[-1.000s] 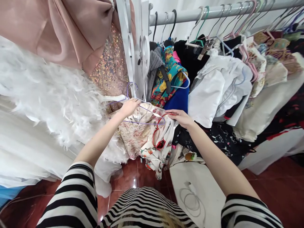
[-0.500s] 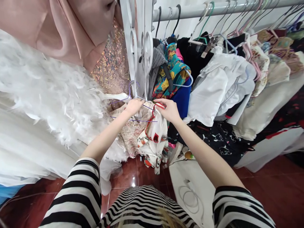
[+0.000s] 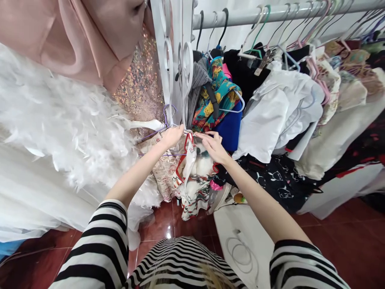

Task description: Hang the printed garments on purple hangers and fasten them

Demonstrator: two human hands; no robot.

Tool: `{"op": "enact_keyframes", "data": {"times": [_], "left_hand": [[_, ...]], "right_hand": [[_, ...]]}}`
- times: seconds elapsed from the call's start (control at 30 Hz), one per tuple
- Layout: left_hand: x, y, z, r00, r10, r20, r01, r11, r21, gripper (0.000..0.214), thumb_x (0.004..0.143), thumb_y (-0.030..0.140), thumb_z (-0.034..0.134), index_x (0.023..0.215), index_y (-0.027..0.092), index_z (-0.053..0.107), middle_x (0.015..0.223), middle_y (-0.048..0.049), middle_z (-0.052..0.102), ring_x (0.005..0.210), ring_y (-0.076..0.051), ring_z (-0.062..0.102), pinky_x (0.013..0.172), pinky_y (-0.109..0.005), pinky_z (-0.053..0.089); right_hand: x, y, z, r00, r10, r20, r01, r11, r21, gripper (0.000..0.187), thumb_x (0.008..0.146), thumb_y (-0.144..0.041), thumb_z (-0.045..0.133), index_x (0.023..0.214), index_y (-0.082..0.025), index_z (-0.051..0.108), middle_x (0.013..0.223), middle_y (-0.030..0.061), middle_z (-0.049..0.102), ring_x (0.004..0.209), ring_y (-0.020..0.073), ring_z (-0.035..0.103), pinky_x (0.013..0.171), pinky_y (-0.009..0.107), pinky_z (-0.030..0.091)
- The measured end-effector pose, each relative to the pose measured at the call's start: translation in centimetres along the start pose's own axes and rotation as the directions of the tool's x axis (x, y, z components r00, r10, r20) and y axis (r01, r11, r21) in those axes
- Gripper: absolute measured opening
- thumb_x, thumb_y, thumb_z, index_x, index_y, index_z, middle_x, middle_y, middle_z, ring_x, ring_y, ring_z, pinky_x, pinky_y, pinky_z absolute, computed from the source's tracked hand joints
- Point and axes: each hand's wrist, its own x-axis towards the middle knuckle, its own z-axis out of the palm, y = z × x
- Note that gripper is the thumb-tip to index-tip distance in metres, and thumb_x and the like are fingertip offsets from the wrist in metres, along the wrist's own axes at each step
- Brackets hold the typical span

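My left hand (image 3: 174,136) is closed around a thin clothes hanger (image 3: 187,131) near its middle. A white floral garment with red trim (image 3: 195,168) hangs from the hanger, its red-edged strap looped near the hanger's right end. My right hand (image 3: 214,146) is beside that end, fingers stretched out and apart, the fingertips at or very near the hanger tip. Whether they touch it I cannot tell. Left of the garment hangs a beige patterned garment (image 3: 164,176), with a purple hanger (image 3: 155,134) close to my left hand.
A white metal stand (image 3: 168,76) rises just beyond my hands. Clothes on hangers, including a white blouse (image 3: 264,116), fill the rail (image 3: 276,11) at right. A white feathered dress (image 3: 69,120) hangs at left. Below right, a white surface (image 3: 234,241) holds a coiled cable (image 3: 242,255).
My right hand has let go of the red-edged strap, and its fingers have spread. The strap now hangs on the hanger, and the garment has turned and spread. My left hand stays about where it was.
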Motion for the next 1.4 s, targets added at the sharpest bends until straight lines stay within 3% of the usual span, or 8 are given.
{"op": "enact_keyframes", "data": {"times": [0.33,0.57,0.7,0.87,0.97,1.1,1.23,1.4], "left_hand": [[0.4,-0.3,0.4,1.000,-0.016,0.027,0.016,1.000,0.000,0.026,0.098,0.018,0.036,0.121,0.013,0.048,0.111,-0.0167,0.067,0.108,-0.026,0.066,0.086,-0.033,0.051],[0.9,-0.8,0.8,0.999,-0.052,0.013,0.053,0.993,-0.106,0.020,0.096,0.018,0.041,0.112,0.015,0.053,0.106,-0.0130,0.066,0.105,-0.025,0.066,0.086,-0.033,0.050],[0.5,-1.6,2.6,0.992,-0.031,-0.124,0.001,0.973,-0.232,0.018,0.095,0.017,0.042,0.106,0.018,0.056,0.104,-0.0083,0.064,0.100,-0.021,0.065,0.084,-0.030,0.050],[-3.7,-1.5,8.4,0.911,-0.067,-0.407,-0.056,0.957,-0.284,0.024,0.087,0.008,0.041,0.103,0.014,0.057,0.107,-0.0138,0.060,0.098,-0.022,0.061,0.084,-0.033,0.050],[-6.4,-0.8,11.9,0.940,0.223,-0.259,-0.272,0.947,-0.172,0.024,0.085,0.009,0.044,0.100,0.016,0.061,0.099,-0.0113,0.064,0.094,-0.021,0.061,0.083,-0.032,0.050],[-7.5,-0.6,14.6,0.866,0.496,0.054,-0.489,0.865,-0.112,0.032,0.077,0.008,0.057,0.107,0.015,0.063,0.102,-0.0109,0.068,0.100,-0.022,0.061,0.086,-0.031,0.049],[-6.9,-1.3,15.3,0.894,0.400,0.201,-0.395,0.916,-0.067,0.036,0.080,0.002,0.053,0.111,0.016,0.064,0.099,-0.0118,0.069,0.092,-0.021,0.065,0.078,-0.031,0.051],[-6.8,-2.8,15.1,0.943,0.267,0.197,-0.255,0.963,-0.083,0.023,0.084,0.004,0.048,0.088,0.011,0.069,0.091,-0.0145,0.066,0.091,-0.022,0.065,0.076,-0.032,0.051]], "right_hand": [[1.4,-0.2,1.1,0.958,0.222,0.183,-0.147,0.924,-0.352,0.035,0.096,-0.025,0.036,0.118,-0.021,0.063,0.113,0.0120,0.071,0.101,0.0293,0.067,0.078,0.036,0.050],[3.2,-1.0,1.5,0.955,0.157,0.253,-0.046,0.918,-0.395,0.034,0.099,-0.025,0.032,0.110,-0.019,0.064,0.108,0.0113,0.072,0.100,0.0256,0.068,0.081,0.033,0.049],[3.0,-0.8,1.8,0.961,0.128,0.247,-0.024,0.923,-0.384,0.033,0.099,-0.029,0.036,0.114,-0.020,0.064,0.110,0.0101,0.072,0.100,0.0251,0.068,0.082,0.033,0.049],[2.7,-0.8,1.7,0.960,0.160,0.232,-0.063,0.924,-0.378,0.037,0.099,-0.027,0.038,0.126,-0.024,0.062,0.118,0.0075,0.071,0.106,0.0260,0.067,0.087,0.034,0.050],[3.0,-0.6,1.8,0.963,0.150,0.224,-0.066,0.936,-0.345,0.037,0.098,-0.025,0.039,0.125,-0.025,0.064,0.121,0.0062,0.070,0.111,0.0264,0.066,0.090,0.035,0.050],[3.5,-0.1,1.9,0.966,0.131,0.224,-0.057,0.949,-0.310,0.037,0.096,-0.019,0.040,0.122,-0.023,0.065,0.119,0.0082,0.071,0.108,0.0266,0.067,0.087,0.033,0.051],[3.6,0.8,2.0,0.967,0.080,0.242,-0.016,0.966,-0.257,0.036,0.092,-0.013,0.041,0.115,-0.022,0.068,0.119,0.0092,0.071,0.108,0.0262,0.067,0.084,0.031,0.051],[3.7,1.5,2.2,0.976,0.021,0.218,0.011,0.989,-0.145,0.042,0.087,-0.010,0.043,0.118,-0.025,0.066,0.126,0.0044,0.068,0.115,0.0228,0.063,0.093,0.032,0.049]]}}
